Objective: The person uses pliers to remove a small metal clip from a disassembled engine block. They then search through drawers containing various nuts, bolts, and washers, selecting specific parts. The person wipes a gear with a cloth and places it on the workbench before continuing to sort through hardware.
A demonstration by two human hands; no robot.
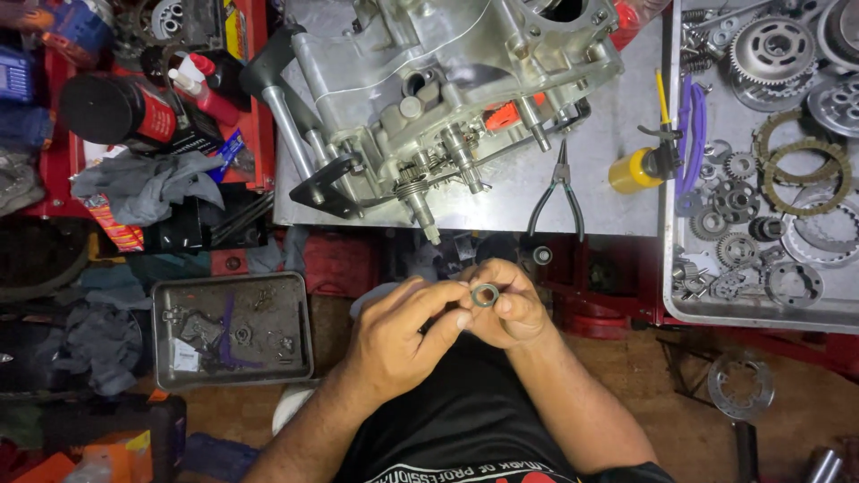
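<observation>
Left of the left hand point(400, 335), a shallow grey tray point(163, 349) holds small screws, springs and a purple strip. Up and to the right of the right hand point(507, 309), a big metal tray point(761, 313) is packed with gears, clutch plates and friction rings. Just above both hands, the steel bench edge point(501, 228) runs across, bearing an engine case point(429, 80) and pliers point(560, 192); the open room is the gap over the lap. The ring point(484, 294), small, round and grey-metal with an open centre, sits pinched between both hands' fingertips, each hand grasping it.
</observation>
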